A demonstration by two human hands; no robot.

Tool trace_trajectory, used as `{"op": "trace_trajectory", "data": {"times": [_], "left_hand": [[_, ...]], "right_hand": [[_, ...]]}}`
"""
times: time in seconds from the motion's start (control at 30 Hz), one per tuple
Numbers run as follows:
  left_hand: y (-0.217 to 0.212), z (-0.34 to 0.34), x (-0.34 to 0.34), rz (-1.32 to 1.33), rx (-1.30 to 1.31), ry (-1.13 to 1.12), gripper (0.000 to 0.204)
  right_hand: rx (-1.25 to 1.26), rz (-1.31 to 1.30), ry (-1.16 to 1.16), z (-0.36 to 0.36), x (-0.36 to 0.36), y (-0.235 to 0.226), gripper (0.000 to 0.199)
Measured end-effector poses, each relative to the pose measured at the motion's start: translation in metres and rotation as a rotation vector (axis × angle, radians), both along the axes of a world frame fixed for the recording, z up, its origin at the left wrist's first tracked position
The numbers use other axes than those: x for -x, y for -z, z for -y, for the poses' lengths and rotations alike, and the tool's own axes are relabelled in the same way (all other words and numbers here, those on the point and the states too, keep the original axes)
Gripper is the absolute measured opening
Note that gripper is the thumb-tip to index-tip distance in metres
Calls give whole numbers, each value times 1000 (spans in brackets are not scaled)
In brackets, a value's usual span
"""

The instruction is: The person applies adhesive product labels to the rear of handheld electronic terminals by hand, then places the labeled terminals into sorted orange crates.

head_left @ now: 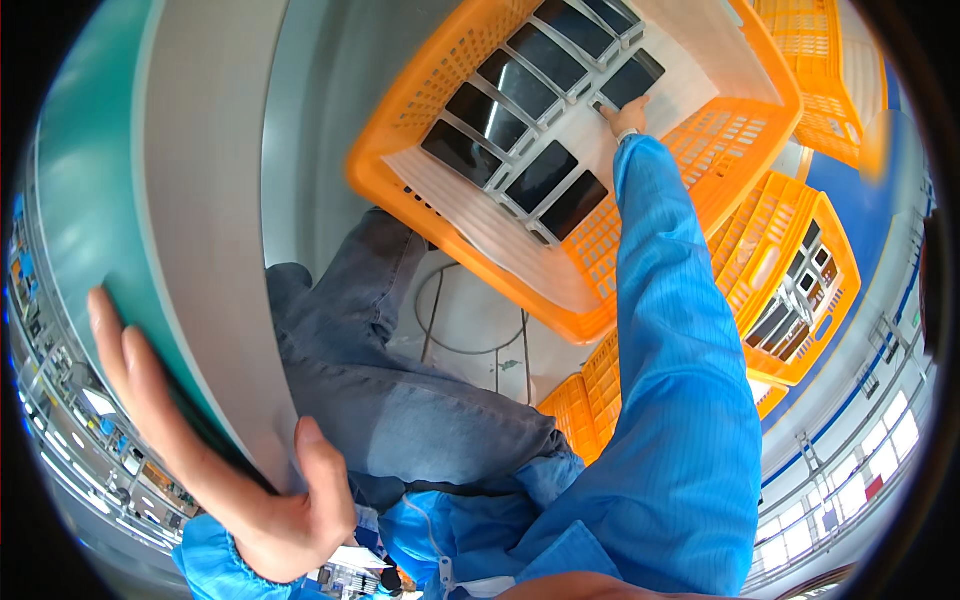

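My right hand (pixel 626 116) reaches down into a large orange plastic basket (pixel 780 110), its fingers closed at the near end of a dark rectangular panel (pixel 634 78) with a white frame. Several similar white-framed dark panels (pixel 542 176) lie in rows around it on the pale lining (pixel 450 205). Part of the grip is hidden by the hand itself. At the left, my left hand (pixel 265 510) rests open against the edge of a green-topped table (pixel 100 200), fingers stretched along the surface and thumb spread apart.
Another orange basket (pixel 815 70) stands beyond the first at the upper right. A tilted-looking orange basket (pixel 830 330) at the right holds more white-framed pieces (pixel 790 300). Other orange crates (pixel 575 410) sit near my knees. A thin ring-shaped line (pixel 470 351) shows on the floor.
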State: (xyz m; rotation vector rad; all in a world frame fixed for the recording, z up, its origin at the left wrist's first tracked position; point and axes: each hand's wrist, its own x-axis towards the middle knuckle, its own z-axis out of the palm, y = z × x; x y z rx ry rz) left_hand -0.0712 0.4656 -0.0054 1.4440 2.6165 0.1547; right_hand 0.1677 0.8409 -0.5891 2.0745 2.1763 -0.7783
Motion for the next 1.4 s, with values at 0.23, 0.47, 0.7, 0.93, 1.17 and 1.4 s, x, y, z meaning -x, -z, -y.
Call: {"op": "trace_trajectory", "data": {"times": [0.23,0.47,0.7,0.93,1.17,1.4], "left_hand": [[-12,-12,-2,-91,-56,93,87],[-4,9,-4,-128,-269,126,87],[-10,29,-13,-12,-523,167,61],[-101,238,-54,358,-216,534,19],[-156,412,-134,-161,123,81,37],[-177,459,-173,-202,-328,44,44]], "right_hand": [[78,-67,-195,74,-12,-57,101],[214,-526,-491,197,8,-221,30],[-136,-1073,-375,275,51,-468,20],[-589,-1036,-1096,409,179,-646,14],[-376,-812,-1652,642,357,-626,91],[-720,-472,-1353,769,455,-590,100]]}}
